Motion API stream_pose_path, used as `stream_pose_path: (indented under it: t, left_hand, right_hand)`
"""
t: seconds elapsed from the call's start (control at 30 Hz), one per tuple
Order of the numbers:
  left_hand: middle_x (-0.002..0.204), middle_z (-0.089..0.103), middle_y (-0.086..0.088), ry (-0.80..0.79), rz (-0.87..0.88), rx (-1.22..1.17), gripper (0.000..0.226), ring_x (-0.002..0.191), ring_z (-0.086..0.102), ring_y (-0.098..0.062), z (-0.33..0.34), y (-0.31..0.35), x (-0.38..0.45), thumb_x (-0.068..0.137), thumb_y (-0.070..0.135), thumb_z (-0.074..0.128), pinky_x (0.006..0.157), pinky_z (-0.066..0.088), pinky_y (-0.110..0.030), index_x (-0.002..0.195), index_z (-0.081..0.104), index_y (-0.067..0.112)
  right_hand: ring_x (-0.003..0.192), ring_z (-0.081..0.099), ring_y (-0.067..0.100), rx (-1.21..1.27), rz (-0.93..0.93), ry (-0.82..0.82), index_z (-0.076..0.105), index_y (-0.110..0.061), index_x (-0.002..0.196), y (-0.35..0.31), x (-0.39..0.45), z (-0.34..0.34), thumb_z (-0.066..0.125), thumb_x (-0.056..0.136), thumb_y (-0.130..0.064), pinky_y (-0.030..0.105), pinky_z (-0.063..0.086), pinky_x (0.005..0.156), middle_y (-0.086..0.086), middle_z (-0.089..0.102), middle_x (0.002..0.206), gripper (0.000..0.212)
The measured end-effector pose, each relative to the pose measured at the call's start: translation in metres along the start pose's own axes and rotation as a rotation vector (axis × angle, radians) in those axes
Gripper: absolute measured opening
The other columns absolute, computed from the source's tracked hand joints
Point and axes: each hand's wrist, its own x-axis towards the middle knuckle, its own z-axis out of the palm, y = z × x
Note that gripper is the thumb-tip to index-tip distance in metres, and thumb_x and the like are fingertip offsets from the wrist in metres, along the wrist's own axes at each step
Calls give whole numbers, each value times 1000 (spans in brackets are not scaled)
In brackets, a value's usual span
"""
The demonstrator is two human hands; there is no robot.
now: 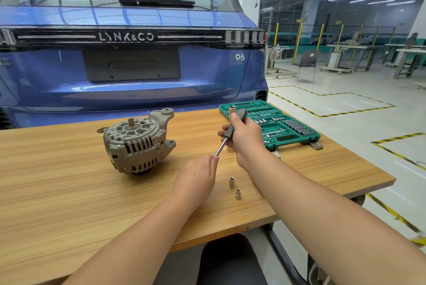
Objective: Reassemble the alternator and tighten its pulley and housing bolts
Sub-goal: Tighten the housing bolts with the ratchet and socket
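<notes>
Swapping sockets on the driver is what this looks like to me; right hand (242,134) is wrapped around the black handle of the nut driver (227,136), held up off the wooden table (69,192) with the shaft angled down and to the left; left hand (198,176) has its fingertips closed on the very tip of that shaft, and I honestly can't tell if there's a socket pinched in there or just bare steel, the fingers cover it.

The alternator (137,143) sits on the table to the left, well apart from both hands, shaft end up; no pulley on the shaft that I can see, so I'd say reassembly is nowhere near finished and no bolt is being tightened right now. Two small sockets, one (231,182) and a second (238,194), stand on the table just right of the left wrist; a bigger socket (231,109) stands at the near edge of the open green socket set (272,123), behind the right hand.

Next move, my guess: get the right size seated square on the drive end, push until it clicks, then carry the tool over to the housing bolts; wrong size and you round the heads, so worth test fitting first. Blue car (129,59) parked right behind the table, not part of this.
</notes>
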Motion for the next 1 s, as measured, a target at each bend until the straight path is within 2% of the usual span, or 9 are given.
stream_pose_path:
  t: [0.13,0.3,0.5,0.63,0.7,0.77,0.83,0.93,1.0]
  left_hand:
    - [71,52,8,25,-29,88,38,64,49,-15,-5,3,1,110,46,20,54,29,-36,92,47,26]
    - [70,53,6,33,-29,150,40,61,49,-12,-15,9,4,111,47,20,50,28,-33,89,46,26]
    - [71,52,5,14,-31,236,42,62,48,-13,-28,16,11,111,48,21,50,31,-33,86,45,25]
    - [70,50,6,24,4,257,40,61,47,-13,-34,20,16,111,46,22,52,33,-34,88,46,25]
    - [70,51,6,38,20,272,43,62,48,-14,-38,14,13,111,46,22,54,34,-34,80,43,25]
    - [69,52,5,21,14,289,45,63,51,-18,-40,-4,3,111,47,24,57,38,-36,73,39,27]
    - [73,57,4,-54,-39,246,43,72,58,-23,-42,-19,-7,111,47,27,62,40,-37,76,46,27]
    - [97,69,-4,-159,-110,15,42,96,63,-26,-38,-20,0,111,43,35,82,49,-40,102,66,16]
    - [91,69,-2,-180,-107,-131,41,88,62,-22,-31,-9,8,111,41,39,77,48,-37,98,67,14]
  right_hand:
    - [59,71,10,22,27,55,63,-14,107,0,0,5,55,105,-33,25,56,54,5,71,90,20]
    - [54,70,8,64,61,87,63,-11,110,-5,3,8,55,105,-34,21,52,46,7,72,91,25]
    - [57,72,12,132,117,148,62,-12,102,-7,10,11,57,103,-34,26,57,54,7,72,89,23]
    - [55,72,13,177,134,156,60,-10,99,-4,12,16,58,103,-33,26,57,53,8,73,83,23]
    - [51,70,14,267,148,230,58,-9,99,-10,20,7,54,105,-32,26,57,51,6,73,71,24]
    - [49,67,13,400,157,408,56,-6,104,-27,34,-20,51,107,-31,26,60,54,9,72,77,25]
    - [48,67,13,326,117,480,56,-6,101,-40,44,-45,53,106,-29,26,59,53,10,69,83,23]
    - [48,69,13,105,99,296,53,-10,92,-38,37,-35,58,104,-26,29,61,52,11,71,83,20]
    - [46,68,14,33,124,194,55,-9,96,-32,29,-21,61,102,-24,33,63,56,11,69,81,17]
